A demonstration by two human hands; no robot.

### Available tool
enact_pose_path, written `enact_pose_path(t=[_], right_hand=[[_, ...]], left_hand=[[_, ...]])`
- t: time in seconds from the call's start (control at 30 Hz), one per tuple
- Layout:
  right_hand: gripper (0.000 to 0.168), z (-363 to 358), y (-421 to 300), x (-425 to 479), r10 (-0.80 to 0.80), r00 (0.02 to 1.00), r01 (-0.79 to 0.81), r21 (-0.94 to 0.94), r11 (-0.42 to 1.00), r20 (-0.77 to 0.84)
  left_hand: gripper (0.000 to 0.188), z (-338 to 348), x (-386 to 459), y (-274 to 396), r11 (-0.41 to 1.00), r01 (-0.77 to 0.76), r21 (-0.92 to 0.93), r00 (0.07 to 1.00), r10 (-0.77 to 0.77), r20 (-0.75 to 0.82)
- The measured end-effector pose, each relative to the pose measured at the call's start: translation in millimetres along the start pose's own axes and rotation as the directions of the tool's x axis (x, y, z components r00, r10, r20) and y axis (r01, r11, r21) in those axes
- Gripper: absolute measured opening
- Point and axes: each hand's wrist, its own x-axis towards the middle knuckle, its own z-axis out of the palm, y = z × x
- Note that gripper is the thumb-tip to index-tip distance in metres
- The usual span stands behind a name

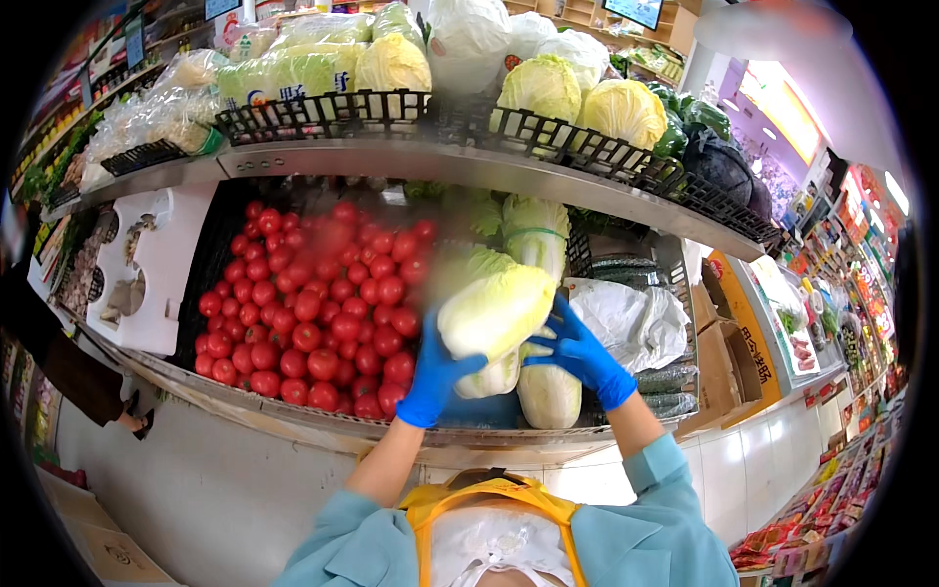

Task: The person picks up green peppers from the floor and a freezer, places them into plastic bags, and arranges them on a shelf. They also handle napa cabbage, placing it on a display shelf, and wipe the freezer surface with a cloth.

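Observation:
A pale yellow-green napa cabbage point(499, 308) lies tilted on top of other napa cabbages in the display bin. My left hand point(440, 367), in a blue glove, cups its left end, with the thumb across the underside. My right hand point(583, 352), also blue-gloved, is at its right side with fingers spread; some fingertips reach over a lower napa cabbage point(550, 396). Partly hidden beneath the top cabbage is another napa cabbage point(490, 378). Behind them, a napa cabbage with a green band point(535, 231) lies lengthwise.
Loose tomatoes point(308, 308) fill the left section. Crumpled white plastic point(631, 323) lies over wrapped dark green vegetables point(664, 381) at right. A metal shelf edge point(411, 160) overhangs the bin, with black crates point(323, 117) of cabbages above. A person's leg point(81, 374) shows at far left.

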Motion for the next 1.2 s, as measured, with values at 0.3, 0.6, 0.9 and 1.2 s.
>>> enact_pose_path(t=[0.3, 0.6, 0.9, 1.2], right_hand=[[0.07, -2, 33, 13, -0.179, 0.979, 0.177, -0.028, 0.984, -0.099], [0.085, -5, 11, 11, 0.007, 0.996, -0.006, 0.014, 1.0, -0.084], [0.097, 16, -22, 19, -0.173, 0.975, 0.212, -0.355, 0.911, 0.137], [0.086, 9, 0, 12, -0.179, 0.968, 0.18, -0.008, 0.984, -0.177]], left_hand=[[0.087, 3, -7, -10, 0.985, 0.12, -0.122, 0.991, -0.111, 0.075], [0.091, 15, 12, 56, 0.806, -0.4, 0.436, 0.911, 0.298, 0.287], [0.084, -16, -3, -9, 0.999, -0.013, -0.045, 0.995, 0.017, 0.1], [0.078, -1, 33, 78, 0.52, -0.779, 0.349, 0.608, 0.493, 0.623]])
